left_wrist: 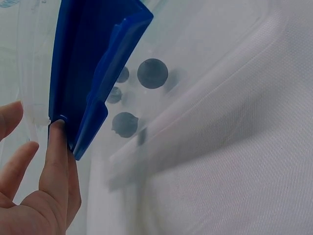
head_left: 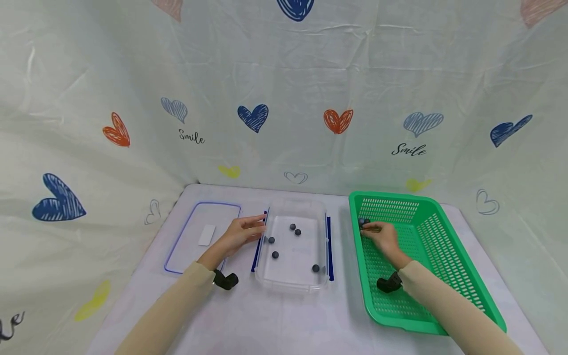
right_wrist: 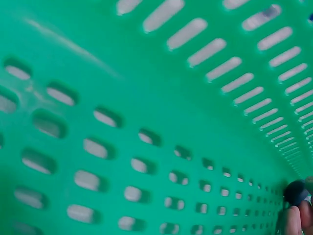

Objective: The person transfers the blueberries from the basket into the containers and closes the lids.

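Note:
A clear plastic box [head_left: 290, 281] with blue side latches stands mid-table, several dark blueberries [head_left: 275, 255] scattered on its floor. At its left side is my left hand [head_left: 241, 234], fingers fairly straight; in the left wrist view a fingertip touches the folded-out blue latch [left_wrist: 98, 73]. My right hand [head_left: 383, 239] reaches into the green basket [head_left: 461, 251] by its left wall. There its fingertips pinch a dark blueberry [right_wrist: 295, 192], partly hidden by the fingers in the right wrist view. Another dark berry shows close by in the head view.
Left of the box lies a clear lid [head_left: 186, 241] with a blue rim, a small white rectangle [head_left: 206, 235] on it. The second blue latch [head_left: 330, 249] sticks out on the box's right side. Behind the table hangs a heart-printed curtain [head_left: 293, 148].

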`<state>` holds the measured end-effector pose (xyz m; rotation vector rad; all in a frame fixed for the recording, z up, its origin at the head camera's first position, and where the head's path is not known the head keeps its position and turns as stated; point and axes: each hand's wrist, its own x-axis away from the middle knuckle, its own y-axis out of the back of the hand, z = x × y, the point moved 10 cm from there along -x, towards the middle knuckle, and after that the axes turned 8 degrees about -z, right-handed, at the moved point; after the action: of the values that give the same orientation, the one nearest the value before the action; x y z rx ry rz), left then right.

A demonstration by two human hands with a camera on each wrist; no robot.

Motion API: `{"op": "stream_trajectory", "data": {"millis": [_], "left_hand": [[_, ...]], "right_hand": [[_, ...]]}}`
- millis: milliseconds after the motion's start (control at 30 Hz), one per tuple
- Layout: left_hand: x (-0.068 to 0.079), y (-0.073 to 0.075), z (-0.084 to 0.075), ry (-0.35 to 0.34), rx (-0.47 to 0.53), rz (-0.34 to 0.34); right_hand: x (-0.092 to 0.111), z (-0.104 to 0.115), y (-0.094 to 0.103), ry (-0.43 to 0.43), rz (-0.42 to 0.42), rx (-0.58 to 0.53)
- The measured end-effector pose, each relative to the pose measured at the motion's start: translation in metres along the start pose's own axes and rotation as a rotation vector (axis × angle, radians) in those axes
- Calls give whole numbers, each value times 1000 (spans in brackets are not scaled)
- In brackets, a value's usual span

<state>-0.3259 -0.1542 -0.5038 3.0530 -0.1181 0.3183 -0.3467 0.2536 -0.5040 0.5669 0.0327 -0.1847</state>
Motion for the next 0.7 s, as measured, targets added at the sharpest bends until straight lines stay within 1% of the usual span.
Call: {"op": "stream_trajectory", "data": {"millis": [400,700], "left_hand": [[0,1,0,1,7,-12],[0,0,-1,-8,5,-2]], "right_hand": [[3,0,-6,49,-4,14],[1,0,-8,67,-20,42]]}}
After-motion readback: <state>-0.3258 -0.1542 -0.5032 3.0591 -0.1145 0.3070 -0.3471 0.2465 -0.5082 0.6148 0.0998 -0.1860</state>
